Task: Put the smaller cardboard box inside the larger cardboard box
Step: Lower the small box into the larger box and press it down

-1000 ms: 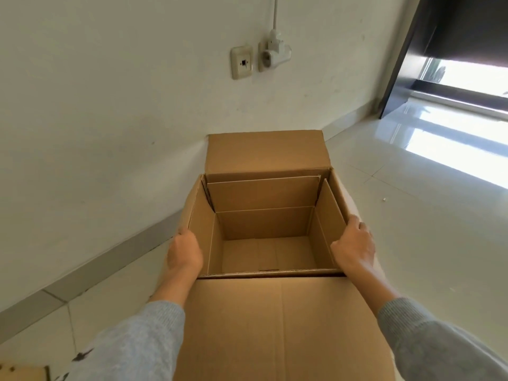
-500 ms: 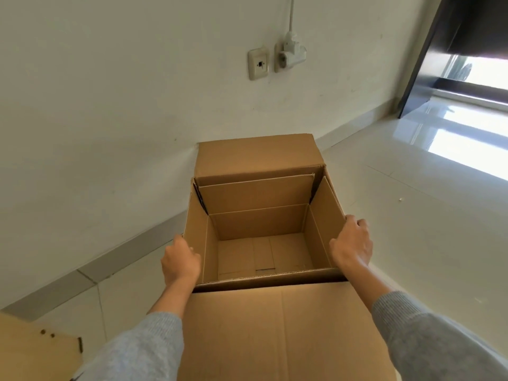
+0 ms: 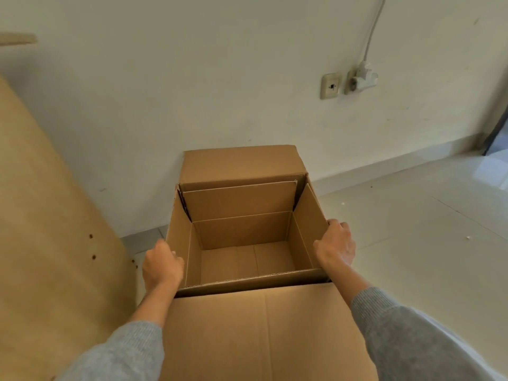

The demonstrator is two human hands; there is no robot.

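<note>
Head view: one open cardboard box (image 3: 242, 237), brown corrugated, rectangular, four flaps up or folded out, inside bare. It is held between two hands above a glossy tiled floor (image 3: 412, 243), near the white wall. Left hand (image 3: 162, 266) curls closed around the left rim; right hand (image 3: 336, 244) grips the right wall. Two grey knit sleeves. One tan pegged board (image 3: 49, 229) at left. Two wall sockets (image 3: 331, 86).
</note>
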